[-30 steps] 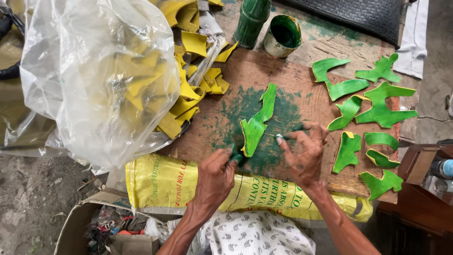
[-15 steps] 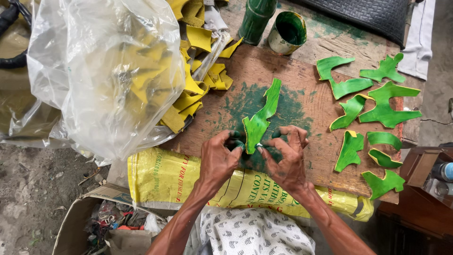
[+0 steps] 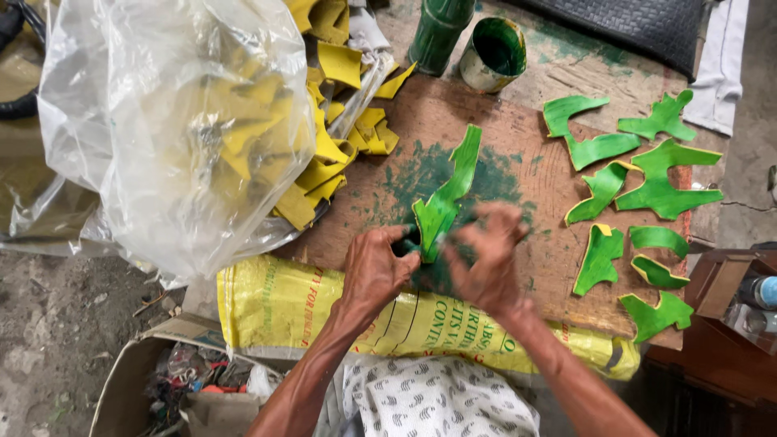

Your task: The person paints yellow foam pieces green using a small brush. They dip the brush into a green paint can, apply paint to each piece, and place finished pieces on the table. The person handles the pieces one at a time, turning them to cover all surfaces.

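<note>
I see bare forearms and hands, left (image 3: 376, 271) and right (image 3: 486, 263), no sleeves; near me, white cloth with dark leaf print (image 3: 437, 400).

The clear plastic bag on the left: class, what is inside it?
Inside the plastic bag are yellow cut pieces, blurred by the film. More spill out beside it. The bag's lower contents cannot be made out.

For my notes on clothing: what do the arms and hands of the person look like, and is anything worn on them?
Both forearms are bare, with no sleeves, gloves, watch or rings visible. The left hand is in sharp view; the right hand is blurred. Green paint smears show on the fingers.
</note>
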